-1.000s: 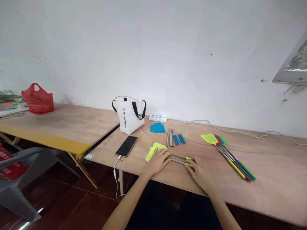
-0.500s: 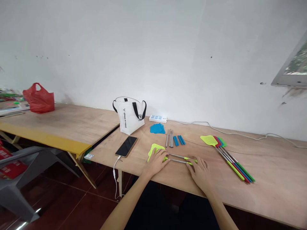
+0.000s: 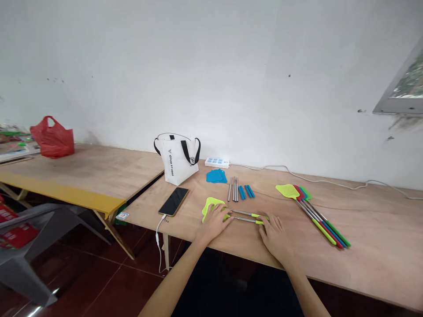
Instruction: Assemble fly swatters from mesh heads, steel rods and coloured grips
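Note:
Two short yellow-green fly swatters [image 3: 246, 216] with metal shafts lie side by side near the front edge of the wooden table [image 3: 363, 237]. My left hand [image 3: 215, 221] rests flat on their mesh heads [image 3: 209, 205], fingers spread. My right hand [image 3: 276, 233] lies flat at their green handle ends, fingers stretched out and touching the handles. Behind them lie loose metal rods [image 3: 234, 189], blue handle sleeves [image 3: 246, 191] and blue mesh heads [image 3: 216, 176]. Several finished swatters [image 3: 317, 216] in yellow, red, blue and green lie to the right.
A phone [image 3: 174, 201] on a white cable lies left of my hands. A white tote bag [image 3: 177, 158] and a power strip [image 3: 217, 162] stand near the wall. A second table [image 3: 82, 171] at the left carries a red plastic bag [image 3: 53, 136]. A grey chair [image 3: 29, 237] stands below.
Both hands have shifted slightly on the two swatters, and the pair now lies a little more level. The view has wobbled a bit.

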`<act>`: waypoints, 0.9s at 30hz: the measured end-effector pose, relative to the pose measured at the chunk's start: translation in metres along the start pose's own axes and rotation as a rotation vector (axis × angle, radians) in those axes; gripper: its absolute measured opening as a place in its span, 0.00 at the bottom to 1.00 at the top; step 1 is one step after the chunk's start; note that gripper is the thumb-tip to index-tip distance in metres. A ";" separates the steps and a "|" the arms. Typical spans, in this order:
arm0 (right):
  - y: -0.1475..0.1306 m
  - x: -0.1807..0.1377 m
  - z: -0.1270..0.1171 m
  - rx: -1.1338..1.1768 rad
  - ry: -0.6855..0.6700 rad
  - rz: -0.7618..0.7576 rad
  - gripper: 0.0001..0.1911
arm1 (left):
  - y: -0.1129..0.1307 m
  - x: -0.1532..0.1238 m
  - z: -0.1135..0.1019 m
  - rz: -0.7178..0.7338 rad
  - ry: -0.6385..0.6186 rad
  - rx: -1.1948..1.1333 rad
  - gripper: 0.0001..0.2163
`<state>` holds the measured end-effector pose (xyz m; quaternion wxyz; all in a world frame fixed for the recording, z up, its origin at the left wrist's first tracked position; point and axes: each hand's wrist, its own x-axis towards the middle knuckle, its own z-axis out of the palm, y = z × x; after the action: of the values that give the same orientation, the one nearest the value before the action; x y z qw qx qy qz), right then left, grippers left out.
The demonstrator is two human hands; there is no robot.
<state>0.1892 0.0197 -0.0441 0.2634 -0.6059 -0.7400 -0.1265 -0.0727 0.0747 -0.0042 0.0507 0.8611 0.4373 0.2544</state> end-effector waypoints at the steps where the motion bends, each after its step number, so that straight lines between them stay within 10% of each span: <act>1: 0.000 0.000 0.001 -0.011 0.013 0.025 0.16 | 0.001 0.000 -0.001 -0.006 -0.003 0.001 0.10; 27: 0.001 -0.001 0.001 -0.025 0.012 0.055 0.17 | 0.001 -0.001 0.001 -0.009 0.040 0.004 0.09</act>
<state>0.1901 0.0199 -0.0456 0.2636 -0.6283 -0.7199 -0.1321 -0.0721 0.0732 -0.0057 0.0412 0.8539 0.4428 0.2704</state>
